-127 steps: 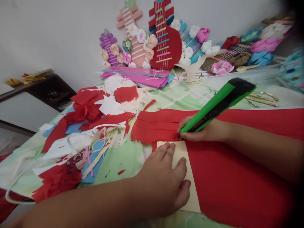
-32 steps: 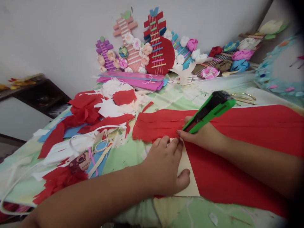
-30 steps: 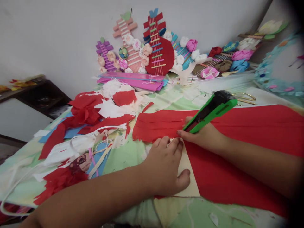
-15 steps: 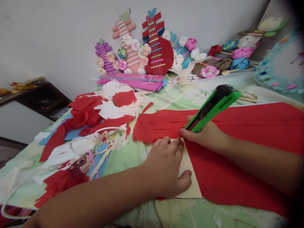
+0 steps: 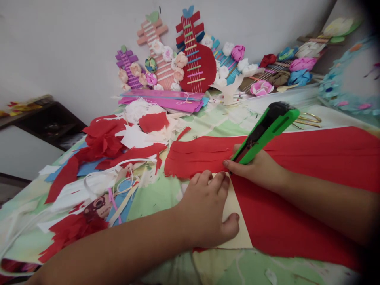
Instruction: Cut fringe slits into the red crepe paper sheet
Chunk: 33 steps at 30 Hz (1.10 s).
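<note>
The left hand lies flat, thumb spread and gripping nothing, pressing the card onto the red paper. The right hand is closed round the cutter, whose lower end is at the card's far right corner. The step looks like a cut along the card's edge; the next move seems to call for a firm left hand and steady guidance. The cutter's long axis slants, its tip pointing down, left and near, its butt up, right and far.
</note>
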### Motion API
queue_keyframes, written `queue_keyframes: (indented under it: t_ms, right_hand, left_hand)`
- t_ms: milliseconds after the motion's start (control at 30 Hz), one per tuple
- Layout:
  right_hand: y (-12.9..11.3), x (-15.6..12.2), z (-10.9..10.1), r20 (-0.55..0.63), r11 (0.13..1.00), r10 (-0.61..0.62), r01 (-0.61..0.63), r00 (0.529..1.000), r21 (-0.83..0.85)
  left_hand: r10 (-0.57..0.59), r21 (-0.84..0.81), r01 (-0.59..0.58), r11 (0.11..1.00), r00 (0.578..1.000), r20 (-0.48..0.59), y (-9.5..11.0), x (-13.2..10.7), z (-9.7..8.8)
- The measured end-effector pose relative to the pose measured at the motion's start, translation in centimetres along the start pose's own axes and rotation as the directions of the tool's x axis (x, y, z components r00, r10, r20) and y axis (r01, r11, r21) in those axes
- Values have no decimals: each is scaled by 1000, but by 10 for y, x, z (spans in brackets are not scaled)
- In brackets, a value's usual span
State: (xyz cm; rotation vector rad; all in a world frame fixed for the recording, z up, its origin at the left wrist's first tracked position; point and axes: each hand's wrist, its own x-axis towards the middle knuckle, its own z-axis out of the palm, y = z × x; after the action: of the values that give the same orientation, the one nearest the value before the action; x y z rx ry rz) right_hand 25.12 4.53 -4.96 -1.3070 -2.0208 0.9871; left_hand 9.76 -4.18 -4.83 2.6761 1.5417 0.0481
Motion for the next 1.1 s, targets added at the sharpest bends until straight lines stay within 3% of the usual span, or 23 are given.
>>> queue_keyframes:
  t_ms: [200, 533, 800, 1100]
  right_hand:
    - [0, 0, 0, 41, 999, 32, -32, 999, 6]
    - [-2, 0, 0, -30, 1000, 20, -20, 999, -6]
    - [1, 3, 0, 38, 1000, 12, -11, 999, -10]
    - [3, 0, 3, 11, 997, -51, 52, 999, -60]
  left_hand:
    - [6, 7, -6, 1000, 1000, 1, 0, 0, 0]
    - [17, 25, -17, 1000, 1000, 6, -1, 0, 0]
    - [4, 4, -4, 1000, 1000, 18, 0, 1, -2]
    - [14, -7, -14, 1000, 1000, -2, -1, 1, 0]
